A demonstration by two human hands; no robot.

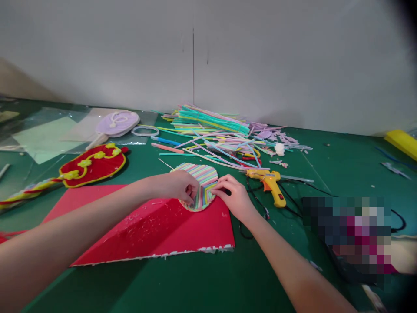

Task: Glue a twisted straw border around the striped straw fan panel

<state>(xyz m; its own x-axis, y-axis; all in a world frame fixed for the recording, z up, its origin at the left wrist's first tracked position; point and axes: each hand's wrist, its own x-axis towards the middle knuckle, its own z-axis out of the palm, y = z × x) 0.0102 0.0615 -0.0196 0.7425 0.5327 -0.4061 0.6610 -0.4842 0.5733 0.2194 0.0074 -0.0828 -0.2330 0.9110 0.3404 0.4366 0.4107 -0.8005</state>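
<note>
A round disc (202,176) covered in pastel striped pipe cleaners lies on a red board (182,230) with a ragged white front edge. My left hand (184,186) rests over the disc's left part, fingers curled and closed against its surface; whatever is between them is hidden. At the disc's right rim, my right hand (236,198) pinches with thumb and forefinger at the edge, where short strips run at an angle to the others. A yellow hot glue gun (269,182) lies just right of my right hand, its nozzle pointing left.
Behind the disc is a heap of pastel pipe cleaners (211,121) with scraps to its right. At left lie a red fan shape (94,167) with yellow trim and a lilac fan shape (117,124). A black cable (291,211) trails rightward toward a blurred patch. A grey wall (260,65) stands behind.
</note>
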